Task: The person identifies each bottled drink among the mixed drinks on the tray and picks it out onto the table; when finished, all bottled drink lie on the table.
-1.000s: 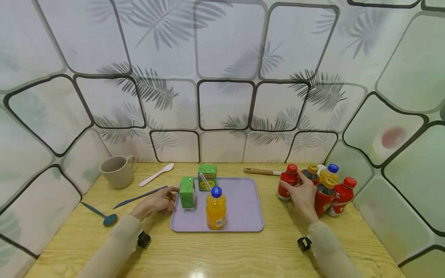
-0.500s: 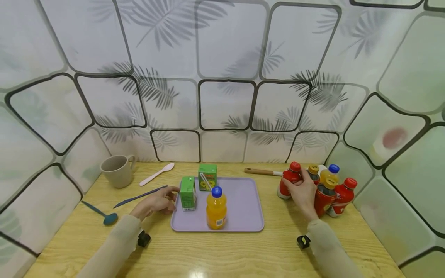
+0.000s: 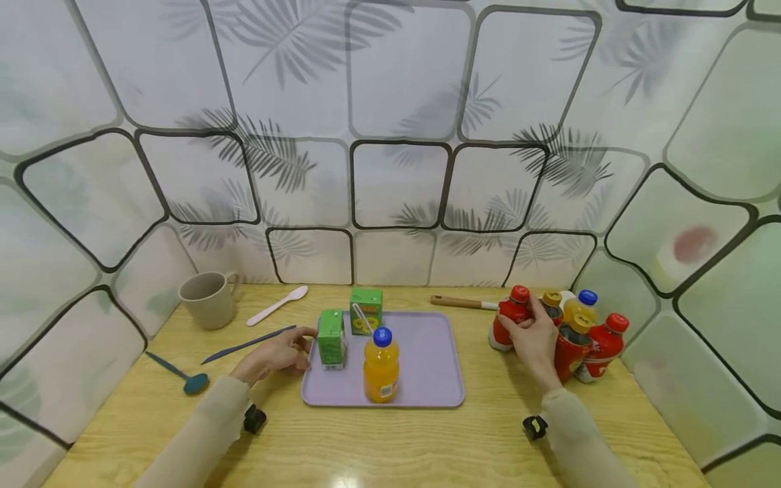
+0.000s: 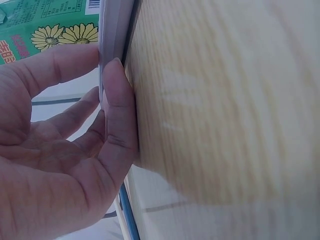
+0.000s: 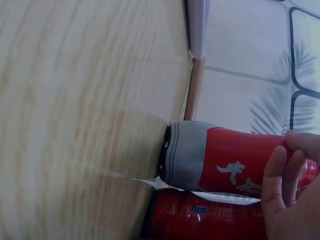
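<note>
My right hand (image 3: 533,339) grips the upper part of a red drink bottle (image 5: 235,157) with a red cap and grey lower band. The bottle leans slightly to the right, its base at or very near the table. Beside it stands a dark bottle with a red label and yellow cap (image 3: 573,346). My left hand (image 3: 281,354) rests at the left rim of a lilac tray (image 3: 430,359), fingertips touching the edge, thumb along its outer side. On the tray are two green drink cartons, the front one (image 3: 331,342) nearest my left hand, and an orange juice bottle (image 3: 381,369).
Behind the right hand are several bottles, including a blue-capped one (image 3: 582,305) and another red one (image 3: 605,346). A wooden-handled utensil (image 3: 460,301) lies behind. At left are a mug (image 3: 207,301), pink spoon (image 3: 277,306), dark blue stick (image 3: 244,346) and teal ladle (image 3: 195,384).
The red bottle in my right hand has tipped a little to the right. My left hand stays at the tray's rim. The view has shifted slightly.
</note>
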{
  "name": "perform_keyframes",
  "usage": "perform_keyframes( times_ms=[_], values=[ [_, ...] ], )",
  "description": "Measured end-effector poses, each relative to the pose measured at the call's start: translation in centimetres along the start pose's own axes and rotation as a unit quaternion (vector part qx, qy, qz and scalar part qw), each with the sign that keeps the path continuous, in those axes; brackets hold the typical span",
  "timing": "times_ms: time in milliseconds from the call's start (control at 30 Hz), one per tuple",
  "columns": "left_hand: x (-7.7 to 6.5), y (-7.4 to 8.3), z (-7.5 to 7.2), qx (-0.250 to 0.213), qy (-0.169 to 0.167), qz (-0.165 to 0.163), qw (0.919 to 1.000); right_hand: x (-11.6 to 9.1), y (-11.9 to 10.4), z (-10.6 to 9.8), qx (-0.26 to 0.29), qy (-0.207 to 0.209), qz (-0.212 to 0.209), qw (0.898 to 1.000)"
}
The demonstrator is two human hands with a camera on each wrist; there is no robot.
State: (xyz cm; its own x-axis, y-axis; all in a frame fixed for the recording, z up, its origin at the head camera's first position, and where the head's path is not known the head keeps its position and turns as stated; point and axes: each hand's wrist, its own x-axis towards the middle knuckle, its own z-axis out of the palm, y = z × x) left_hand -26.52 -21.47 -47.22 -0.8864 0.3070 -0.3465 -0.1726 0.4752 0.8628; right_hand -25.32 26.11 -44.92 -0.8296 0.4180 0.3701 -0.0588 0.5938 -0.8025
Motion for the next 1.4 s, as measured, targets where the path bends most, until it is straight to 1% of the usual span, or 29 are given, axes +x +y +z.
perform_keyframes(
  times_ms=[200, 300, 400, 467, 533, 600, 667, 733, 800, 833, 900, 967, 1033, 1067, 1100, 1167, 1200, 1267, 1333, 1400],
  values=[
    [-0.1, 0.1, 0.0, 0.0, 0.004, -0.003, 1.0, -0.2, 0.0, -0.1, 0.026, -0.001, 0.015, 1.0],
    [-0.1, 0.1, 0.0, 0.002, 0.004, -0.001, 1.0, -0.5, -0.1, -0.2, 0.054, 0.01, 0.013, 0.998],
    [0.0, 0.0, 0.0, 0.004, 0.004, 0.004, 1.0, -0.9, -0.4, -0.2, 0.093, 0.034, -0.003, 0.995],
    [0.0, 0.0, 0.1, 0.004, 0.004, 0.008, 1.0, -1.1, -0.7, -0.1, 0.119, 0.055, -0.017, 0.991],
    [0.1, 0.0, 0.1, 0.003, 0.004, 0.01, 0.9999, -1.4, -1.2, 0.1, 0.139, 0.066, -0.031, 0.988],
    [0.1, 0.0, 0.2, 0.0, 0.005, 0.009, 0.9999, -1.9, -2.1, 0.2, 0.15, 0.067, -0.043, 0.985],
    [0.1, -0.1, 0.2, -0.003, 0.006, 0.007, 1.0, -2.6, -3.3, 0.2, 0.156, 0.054, -0.053, 0.985],
    [0.2, -0.1, 0.2, -0.005, 0.008, 0.005, 0.9999, -3.4, -4.4, 0.3, 0.17, 0.025, -0.058, 0.983],
    [0.2, -0.2, 0.2, -0.003, 0.007, 0.008, 0.9999, -4.1, -5.2, 0.6, 0.192, -0.02, -0.055, 0.98],
    [0.2, -0.2, 0.1, -0.002, 0.007, 0.009, 0.9999, -4.3, -5.1, 1.0, 0.209, -0.047, -0.054, 0.975],
    [0.2, -0.3, 0.1, -0.002, 0.008, 0.01, 0.9999, -4.5, -4.6, 1.9, 0.233, -0.105, -0.035, 0.966],
    [0.2, -0.2, 0.1, 0.0, 0.005, 0.014, 0.9999, -4.7, -4.1, 2.8, 0.25, -0.167, -0.006, 0.954],
    [0.2, -0.2, 0.0, -0.002, 0.003, 0.016, 0.9999, -5.0, -3.7, 3.7, 0.261, -0.229, 0.033, 0.937],
    [0.1, -0.2, 0.0, -0.003, 0.002, 0.016, 0.9999, -5.3, -3.8, 3.9, 0.257, -0.257, 0.054, 0.93],
    [0.1, -0.3, 0.0, -0.005, 0.001, 0.016, 0.9999, -5.6, -3.8, 4.2, 0.257, -0.284, 0.071, 0.921],
    [0.2, -0.3, 0.0, -0.008, 0.001, 0.014, 0.9999, -6.1, -3.9, 4.8, 0.254, -0.332, 0.097, 0.903],
    [0.2, -0.3, 0.0, -0.009, 0.0, 0.015, 0.9998, -6.4, -4.0, 5.0, 0.25, -0.354, 0.099, 0.896],
    [0.2, -0.4, 0.1, -0.009, 0.0, 0.015, 0.9998, -6.8, -4.1, 5.5, 0.238, -0.391, 0.089, 0.885],
    [0.2, -0.3, 0.1, -0.006, -0.002, 0.019, 0.9998, -7.3, -4.3, 5.9, 0.231, -0.42, 0.077, 0.874],
    [0.1, -0.2, 0.1, -0.003, -0.002, 0.023, 0.9997, -7.6, -4.5, 6.3, 0.225, -0.44, 0.064, 0.867]
  ],
)
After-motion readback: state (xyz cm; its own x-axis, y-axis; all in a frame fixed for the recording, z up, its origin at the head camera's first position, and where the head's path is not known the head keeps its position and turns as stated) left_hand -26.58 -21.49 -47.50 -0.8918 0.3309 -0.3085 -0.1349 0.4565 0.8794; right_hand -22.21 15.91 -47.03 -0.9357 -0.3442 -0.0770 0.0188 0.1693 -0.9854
